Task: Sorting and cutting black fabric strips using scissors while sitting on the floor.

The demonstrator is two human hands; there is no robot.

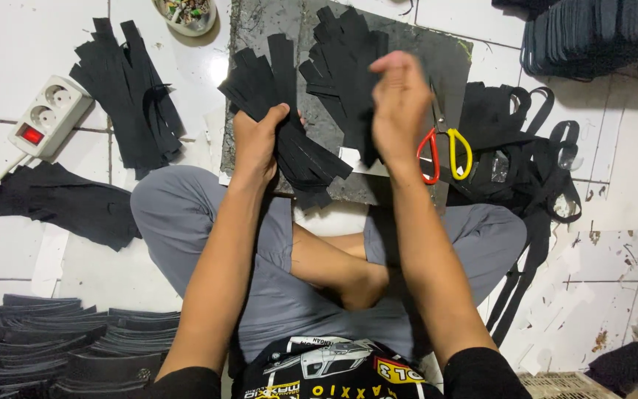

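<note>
My left hand (256, 140) grips a fanned bundle of black fabric strips (278, 96) over a dark grey mat (444, 55). Just to the right, my right hand (400, 100) is raised with its fingers pinched on a second bunch of black strips (345, 63), which hangs below it. Both hands are above my crossed legs in grey trousers. Scissors with red and yellow handles (443, 144) lie on the mat, right of my right hand.
More black strips (131, 92) lie on the white tiled floor at left, beside a white power strip with a red switch (47, 114). Stacked black pieces (60, 347) sit at bottom left and top right. Black straps (533, 162) lie at right. A small bowl (186, 13) is at the top.
</note>
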